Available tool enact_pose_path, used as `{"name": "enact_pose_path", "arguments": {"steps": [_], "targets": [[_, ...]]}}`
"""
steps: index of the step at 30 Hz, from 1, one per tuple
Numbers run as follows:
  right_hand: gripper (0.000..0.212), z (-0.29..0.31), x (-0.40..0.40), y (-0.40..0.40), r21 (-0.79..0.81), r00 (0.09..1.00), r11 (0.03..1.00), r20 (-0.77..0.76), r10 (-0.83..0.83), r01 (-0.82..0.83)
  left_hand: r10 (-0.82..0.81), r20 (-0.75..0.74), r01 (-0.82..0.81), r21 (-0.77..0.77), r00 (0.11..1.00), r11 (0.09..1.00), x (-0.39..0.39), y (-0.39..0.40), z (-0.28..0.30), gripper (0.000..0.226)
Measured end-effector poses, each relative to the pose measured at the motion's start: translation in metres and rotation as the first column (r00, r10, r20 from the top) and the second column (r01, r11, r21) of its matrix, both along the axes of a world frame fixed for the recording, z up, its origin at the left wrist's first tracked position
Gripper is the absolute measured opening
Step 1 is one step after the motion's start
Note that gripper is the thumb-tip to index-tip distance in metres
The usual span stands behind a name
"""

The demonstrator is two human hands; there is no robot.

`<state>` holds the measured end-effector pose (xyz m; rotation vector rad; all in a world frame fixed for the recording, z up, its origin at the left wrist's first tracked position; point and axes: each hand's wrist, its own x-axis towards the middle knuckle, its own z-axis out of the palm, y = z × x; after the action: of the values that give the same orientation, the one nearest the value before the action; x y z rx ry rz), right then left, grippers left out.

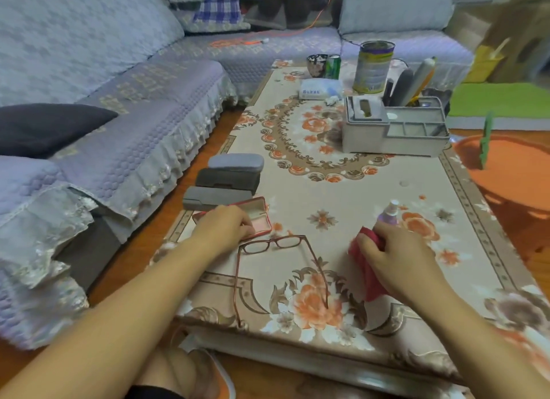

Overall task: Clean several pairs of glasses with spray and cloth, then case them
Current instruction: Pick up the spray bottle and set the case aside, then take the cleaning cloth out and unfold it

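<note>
Red-framed glasses [275,244] lie open on the flowered table [342,190], temples pointing toward me. My left hand [223,224] rests with curled fingers on an open red glasses case [256,209] just behind the glasses. My right hand [395,252] grips a red cloth [367,275] near the table's right side. A small purple spray bottle [388,214] stands right behind that hand. Three shut cases, grey [236,162], dark [227,180] and grey [215,199], are stacked in a row beyond the red case.
A grey desk organiser [393,127] with pens, a tall tin [375,66], a green can [332,66] and a tissue pack [317,89] sit at the far end. A sofa [104,116] runs along the left. An orange basin [506,172] stands on the right floor.
</note>
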<state>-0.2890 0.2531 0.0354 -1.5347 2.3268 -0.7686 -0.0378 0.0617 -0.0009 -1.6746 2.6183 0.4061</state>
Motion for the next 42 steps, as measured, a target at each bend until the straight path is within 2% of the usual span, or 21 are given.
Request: {"name": "enact_pose_path", "arguments": {"steps": [3,7,10,13,15,17,19,21,24,27,28,31,33,34,35,36,37,38,39,40,42], "targets": [[0.039,-0.003,-0.003,0.004,-0.005,0.999,0.999,0.035,-0.034,0.035,0.011,-0.018,-0.012,-0.041,1.0,0.999,0.0,-0.006,-0.011,0.013],[0.034,-0.007,-0.01,0.006,0.013,0.996,0.997,-0.046,-0.077,0.078,0.004,-0.066,-0.01,-0.102,0.998,0.995,0.004,0.0,-0.017,0.018],[0.03,-0.005,-0.009,0.011,-0.028,0.998,0.997,0.002,-0.068,0.068,0.094,-0.274,-0.136,-0.139,0.957,0.981,0.013,0.008,0.0,0.017],[0.028,-0.002,-0.01,0.011,-0.047,0.985,0.994,0.148,-0.087,0.095,0.2,-0.64,-0.273,-0.016,0.742,0.962,0.019,0.022,0.045,0.015],[0.024,0.003,-0.009,0.008,-0.062,0.942,0.994,0.327,-0.07,0.095,0.282,-0.772,-0.244,0.169,0.569,0.955,0.015,0.031,0.079,0.02],[0.015,0.009,-0.009,0.005,-0.091,0.878,0.987,0.472,-0.075,0.133,0.389,-0.833,-0.076,0.392,0.393,0.917,0.006,0.039,0.106,0.021],[0.016,0.017,-0.007,0.006,-0.145,0.889,0.968,0.441,-0.121,0.204,0.47,-0.821,0.121,0.528,0.323,0.84,-0.007,0.05,0.126,0.017],[0.021,0.024,-0.007,0.008,-0.189,0.901,0.951,0.407,-0.151,0.245,0.466,-0.8,0.226,0.568,0.377,0.791,-0.023,0.063,0.137,0.018],[0.028,0.032,-0.011,0.014,-0.209,0.864,0.943,0.487,-0.13,0.259,0.346,-0.771,0.315,0.562,0.535,0.765,-0.046,0.079,0.133,0.035],[0.038,0.034,-0.026,0.025,-0.179,0.894,0.945,0.409,-0.181,0.274,0.313,-0.725,0.361,0.61,0.613,0.706,-0.065,0.089,0.117,0.011],[0.036,0.033,-0.032,0.029,-0.152,0.903,0.952,0.384,-0.192,0.267,0.349,-0.737,0.4,0.629,0.578,0.667,-0.071,0.092,0.111,0.009],[0.019,0.034,-0.045,0.043,-0.038,0.916,0.974,0.35,-0.197,0.224,0.543,-0.751,0.591,0.645,0.376,0.484,-0.093,0.108,0.102,0.017],[0.011,0.035,-0.052,0.05,-0.038,0.915,0.971,0.345,-0.21,0.237,0.592,-0.723,0.629,0.654,0.357,0.419,-0.11,0.118,0.091,0.019],[0.011,0.036,-0.057,0.053,-0.056,0.913,0.963,0.337,-0.23,0.263,0.575,-0.712,0.573,0.686,0.403,0.448,-0.12,0.121,0.084,0.018],[0.012,0.04,-0.061,0.057,-0.066,0.909,0.954,0.327,-0.258,0.294,0.518,-0.696,0.459,0.717,0.497,0.524,-0.13,0.123,0.074,0.018],[0.015,0.044,-0.066,0.061,-0.078,0.897,0.944,0.347,-0.276,0.32,0.391,-0.663,0.319,0.69,0.639,0.649,-0.138,0.124,0.063,0.02],[0.017,0.05,-0.068,0.064,-0.09,0.877,0.937,0.391,-0.278,0.338,0.223,-0.576,0.199,0.579,0.786,0.791,-0.145,0.125,0.054,0.027],[0.018,0.055,-0.07,0.067,-0.11,0.854,0.934,0.453,-0.257,0.339,0.082,-0.471,0.142,0.42,0.878,0.896,-0.149,0.128,0.045,0.034],[0.018,0.061,-0.07,0.069,-0.112,0.828,0.939,0.513,-0.227,0.326,0.005,-0.439,0.135,0.288,0.899,0.948,-0.153,0.13,0.039,0.039],[0.018,0.065,-0.067,0.071,-0.106,0.805,0.951,0.563,-0.184,0.292,-0.001,-0.498,0.153,0.265,0.867,0.952,-0.154,0.134,0.037,0.041],[0.017,0.074,-0.058,0.071,-0.089,0.767,0.982,0.638,-0.072,0.166,0.095,-0.706,0.312,0.425,0.702,0.85,-0.153,0.144,0.04,0.045]]}}
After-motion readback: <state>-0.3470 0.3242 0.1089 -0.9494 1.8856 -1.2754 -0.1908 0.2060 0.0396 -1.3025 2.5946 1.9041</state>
